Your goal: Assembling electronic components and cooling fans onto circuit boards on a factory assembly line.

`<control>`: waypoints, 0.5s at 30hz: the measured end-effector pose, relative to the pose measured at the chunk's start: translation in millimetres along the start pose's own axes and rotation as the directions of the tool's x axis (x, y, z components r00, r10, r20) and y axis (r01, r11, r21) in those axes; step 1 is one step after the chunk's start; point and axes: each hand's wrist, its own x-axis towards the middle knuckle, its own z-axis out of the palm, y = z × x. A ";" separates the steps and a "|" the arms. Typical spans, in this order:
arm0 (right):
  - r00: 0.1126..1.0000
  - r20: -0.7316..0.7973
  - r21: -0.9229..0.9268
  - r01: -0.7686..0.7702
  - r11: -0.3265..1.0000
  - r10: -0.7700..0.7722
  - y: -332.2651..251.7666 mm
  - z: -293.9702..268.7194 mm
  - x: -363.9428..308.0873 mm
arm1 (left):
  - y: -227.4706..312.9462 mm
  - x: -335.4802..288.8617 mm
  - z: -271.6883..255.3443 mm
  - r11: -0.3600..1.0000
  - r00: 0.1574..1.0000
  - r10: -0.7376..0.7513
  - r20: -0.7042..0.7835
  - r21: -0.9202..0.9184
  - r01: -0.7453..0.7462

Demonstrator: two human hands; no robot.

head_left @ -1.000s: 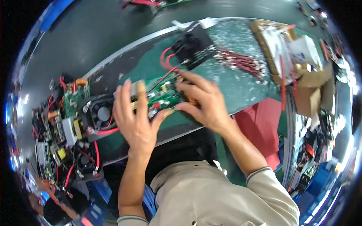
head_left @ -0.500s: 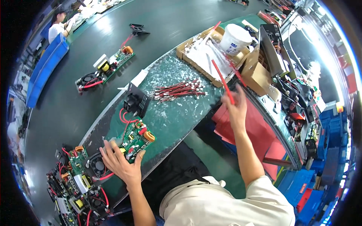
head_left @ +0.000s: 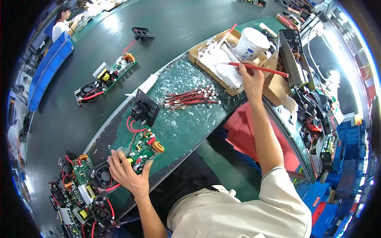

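My left hand [head_left: 129,174] grips a green circuit board [head_left: 147,143], its fingers along the left side and the thumb at the near right edge. A black fan [head_left: 102,175] lies beside those fingers, and a black end panel [head_left: 147,106] on red wires stands at the board's far end. Pinched in my right hand [head_left: 253,81] is a slim red stick [head_left: 264,70], held nearly level, its left tip over white paste in a shallow cardboard box [head_left: 206,70]. Whether the tip touches the paste I cannot tell.
Several red-black cables [head_left: 190,97] lie on the green bench [head_left: 178,131]. Behind it, a grey conveyor [head_left: 166,27] carries another board [head_left: 105,79]. A white bucket [head_left: 252,43] stands in the box. Piled boards [head_left: 79,186] sit at left; a person [head_left: 61,25] works far left.
My right hand has moved forward to the paste box, and the red stick has swung from steep to nearly level. The board on the conveyor has shifted slightly left. My left hand stays put.
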 end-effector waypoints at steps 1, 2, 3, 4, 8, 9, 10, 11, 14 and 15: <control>1.000 0.010 0.115 -0.021 0.993 0.020 2.3 1.3 -2.8 | 0.0 0.4 -0.3 1.000 1.000 0.004 0.001 -0.003 -0.004; 0.999 0.023 0.187 -0.038 0.982 0.034 8.5 3.2 -3.0 | 0.5 0.3 -0.1 1.000 1.000 0.008 0.002 -0.006 -0.008; 0.999 0.021 0.185 -0.041 0.982 0.038 10.1 5.9 -3.9 | 0.6 0.6 0.7 1.000 1.000 0.011 0.006 -0.007 -0.011; 0.999 0.024 0.214 -0.052 0.975 0.048 10.8 8.9 -5.2 | 0.9 1.0 1.5 1.000 1.000 0.015 0.002 -0.008 -0.015; 0.997 0.038 0.073 -0.073 0.995 0.070 7.3 6.4 -8.3 | 0.0 0.3 0.7 1.000 1.000 0.002 0.013 0.007 -0.002; 0.997 0.026 -0.031 -0.077 0.997 0.078 -0.3 0.9 -8.5 | 0.3 0.3 1.0 1.000 1.000 -0.001 0.014 0.010 0.001; 0.998 0.016 0.001 -0.065 0.998 0.065 -5.4 -2.9 -7.1 | 0.7 0.5 1.4 1.000 1.000 -0.001 0.005 0.012 0.001; 0.998 0.021 0.003 -0.064 0.998 0.064 -4.1 -0.3 -4.4 | 0.4 0.8 1.9 1.000 1.000 -0.001 -0.004 0.014 0.001; 0.996 0.085 0.125 -0.001 0.992 -0.010 -4.5 1.5 -1.8 | 0.4 1.9 1.3 1.000 1.000 0.016 -0.009 0.008 -0.016; 0.996 0.087 0.125 -0.001 0.992 -0.010 -4.8 2.2 -3.1 | -0.1 2.1 1.6 1.000 1.000 0.015 -0.009 0.009 -0.014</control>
